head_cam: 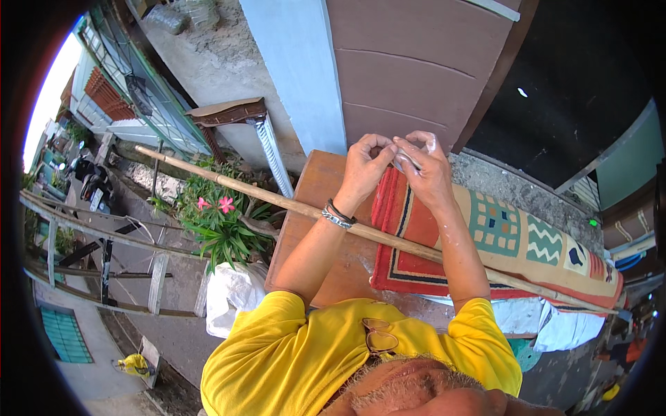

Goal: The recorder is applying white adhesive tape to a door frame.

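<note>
My left hand (pixel 368 164) and my right hand (pixel 424 166) are raised together near the brown wall panel, fingertips meeting. Between them is a small pale object (pixel 402 160), mostly hidden by the fingers; I cannot tell what it is. White smears mark the fingers of my right hand. Below my forearms a long bamboo pole (pixel 291 204) runs across a wooden tabletop (pixel 333 281) and a red-bordered patterned rug (pixel 406 268). Which hand bears the small object's weight is not clear, but the fingers of both touch it.
A potted shrub with pink flowers (pixel 226 204) and a white plastic sack (pixel 237 291) stand left of the table. Further left lies a ladder-like frame (pixel 130 239), with a parked motorcycle (pixel 93 177) beyond. White cloth (pixel 564 325) hangs under the rug. A dark doorway (pixel 562 93) is at upper right.
</note>
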The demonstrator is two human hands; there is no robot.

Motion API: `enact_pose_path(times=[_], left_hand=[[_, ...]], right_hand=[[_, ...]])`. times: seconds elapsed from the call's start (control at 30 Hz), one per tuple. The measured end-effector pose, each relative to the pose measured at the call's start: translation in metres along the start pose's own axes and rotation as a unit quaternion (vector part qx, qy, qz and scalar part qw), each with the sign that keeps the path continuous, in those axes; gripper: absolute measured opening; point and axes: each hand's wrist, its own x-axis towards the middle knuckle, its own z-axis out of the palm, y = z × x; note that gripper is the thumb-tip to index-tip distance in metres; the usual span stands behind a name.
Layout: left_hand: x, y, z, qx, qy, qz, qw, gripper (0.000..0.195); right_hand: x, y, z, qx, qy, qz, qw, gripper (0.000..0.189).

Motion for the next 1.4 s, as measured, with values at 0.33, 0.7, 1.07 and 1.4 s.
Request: enact_pose_path(times=[0.33, 0.7, 1.07, 1.4], left_hand=[[0.02, 0.003, -0.002, 0.043, 0.031, 0.13, 0.99, 0.004], [0.043, -0.008, -0.01, 0.034, -0.086, 0.017, 0.996, 0.01], [0.059, -0.001, -0.016, 0.106, -0.013, 0.142, 0.984, 0.011], [0.151, 0.049, -0.063, 0.077, 0.266, 0.247, 0.929, 0.015]], right_hand=[[0.024, -0.009, -0.005, -0.113, -0.027, 0.015, 0.993, 0.087], [0.025, -0.012, -0.012, -0.141, -0.048, 0.048, 0.988, 0.077], [-0.003, 0.026, 0.014, 0.144, 0.035, 0.065, 0.987, 0.05], [0.059, 0.039, -0.105, -0.197, 0.0, 0.113, 0.974, 0.027]])
